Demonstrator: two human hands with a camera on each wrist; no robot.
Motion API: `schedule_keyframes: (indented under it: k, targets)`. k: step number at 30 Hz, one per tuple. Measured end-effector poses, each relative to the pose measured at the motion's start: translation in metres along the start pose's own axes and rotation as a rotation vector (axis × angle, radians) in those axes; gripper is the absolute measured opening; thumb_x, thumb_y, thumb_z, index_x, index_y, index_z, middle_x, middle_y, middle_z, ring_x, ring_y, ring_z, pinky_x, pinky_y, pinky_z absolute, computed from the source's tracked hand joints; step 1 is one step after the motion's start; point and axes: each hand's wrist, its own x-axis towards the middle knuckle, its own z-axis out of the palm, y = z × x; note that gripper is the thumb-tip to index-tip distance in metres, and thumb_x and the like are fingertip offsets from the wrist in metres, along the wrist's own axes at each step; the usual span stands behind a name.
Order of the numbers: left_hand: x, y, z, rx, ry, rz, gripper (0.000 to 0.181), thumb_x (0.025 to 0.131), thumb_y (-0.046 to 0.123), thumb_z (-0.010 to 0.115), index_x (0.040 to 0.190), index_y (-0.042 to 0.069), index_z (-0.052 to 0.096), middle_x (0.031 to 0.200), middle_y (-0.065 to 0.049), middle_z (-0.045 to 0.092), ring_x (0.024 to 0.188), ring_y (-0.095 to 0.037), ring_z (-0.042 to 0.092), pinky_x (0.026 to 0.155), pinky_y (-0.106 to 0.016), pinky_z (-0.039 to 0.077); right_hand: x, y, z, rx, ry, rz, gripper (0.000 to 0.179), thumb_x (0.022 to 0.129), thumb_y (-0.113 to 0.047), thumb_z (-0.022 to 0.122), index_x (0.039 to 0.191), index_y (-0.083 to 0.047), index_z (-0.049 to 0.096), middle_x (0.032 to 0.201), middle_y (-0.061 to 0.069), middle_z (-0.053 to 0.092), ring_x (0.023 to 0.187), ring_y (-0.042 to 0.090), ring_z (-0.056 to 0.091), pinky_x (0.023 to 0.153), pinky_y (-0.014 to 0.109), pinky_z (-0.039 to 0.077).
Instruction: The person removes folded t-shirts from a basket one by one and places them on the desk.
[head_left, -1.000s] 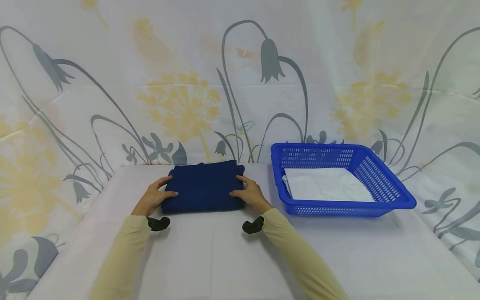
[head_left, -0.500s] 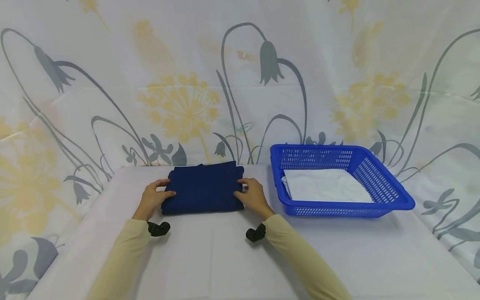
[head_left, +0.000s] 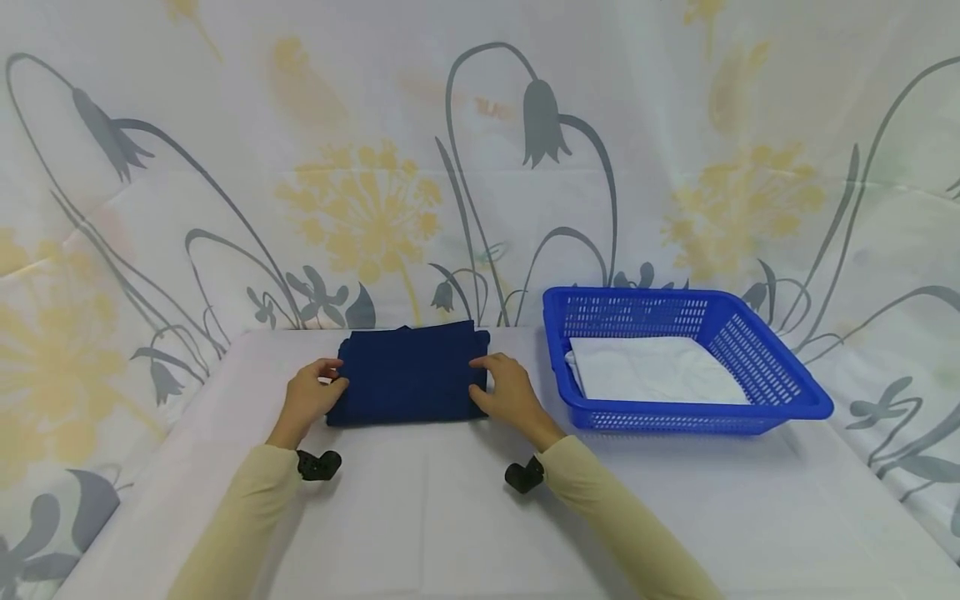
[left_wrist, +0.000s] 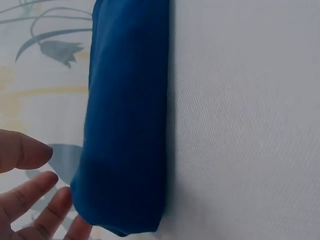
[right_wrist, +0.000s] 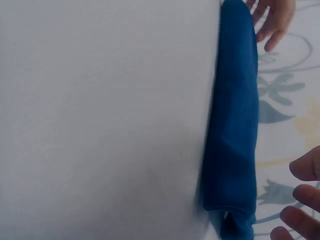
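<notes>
A dark blue folded cloth (head_left: 408, 375), perhaps a garment, lies flat on the white table in the head view. At its left end is my left hand (head_left: 306, 400), thumb and fingers spread apart; in the left wrist view some fingertips (left_wrist: 62, 196) meet or nearly meet the cloth's end. My right hand (head_left: 516, 400) hovers at the right end with thumb and fingers parted. The right wrist view shows a gap between those fingertips (right_wrist: 295, 216) and the thick folded edge of the cloth (right_wrist: 232, 135). Neither hand grips it.
To the right stands a blue perforated plastic basket (head_left: 705, 408) holding a folded white cloth (head_left: 652, 371). A curtain with grey and yellow flowers (head_left: 540, 121) hangs behind the table (head_left: 450, 517). Each wrist carries a small black device.
My right hand has let go of the cloth's right end and drawn back slightly to the right. My left hand has eased off the left end. The folded cloth stays in place.
</notes>
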Motion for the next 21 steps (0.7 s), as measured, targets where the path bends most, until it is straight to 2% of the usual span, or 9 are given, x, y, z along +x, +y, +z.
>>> schedule_keyframes:
  k: [5, 11, 21]
  targets:
    - [-0.005, 0.005, 0.001, 0.083, 0.006, 0.086, 0.041, 0.089, 0.007, 0.058, 0.127, -0.01, 0.054, 0.113, -0.03, 0.057, 0.102, -0.043, 0.054, 0.086, -0.052, 0.043, -0.007, -0.009, -0.01, 0.01, -0.005, -0.02, 0.037, 0.085, -0.012, 0.069, 0.12, 0.001, 0.065, 0.118, 0.018, 0.061, 0.112, 0.034, 0.056, 0.095, 0.048, 0.043]
    - [-0.009, 0.011, 0.004, 0.163, 0.044, 0.203, 0.039, 0.088, 0.008, 0.06, 0.122, -0.011, 0.057, 0.101, -0.026, 0.059, 0.087, -0.037, 0.055, 0.076, -0.048, 0.044, -0.013, -0.018, -0.022, 0.008, -0.003, -0.096, 0.038, 0.085, -0.012, 0.07, 0.121, 0.001, 0.064, 0.118, 0.016, 0.061, 0.111, 0.034, 0.056, 0.093, 0.048, 0.044]
    - [-0.018, 0.03, 0.009, 0.128, 0.099, 0.317, 0.038, 0.089, 0.012, 0.065, 0.121, -0.009, 0.059, 0.1, -0.026, 0.059, 0.091, -0.042, 0.055, 0.081, -0.052, 0.043, -0.023, -0.024, -0.051, 0.04, 0.033, -0.148, 0.041, 0.086, -0.009, 0.072, 0.124, 0.0, 0.062, 0.122, 0.014, 0.061, 0.116, 0.03, 0.055, 0.096, 0.045, 0.044]
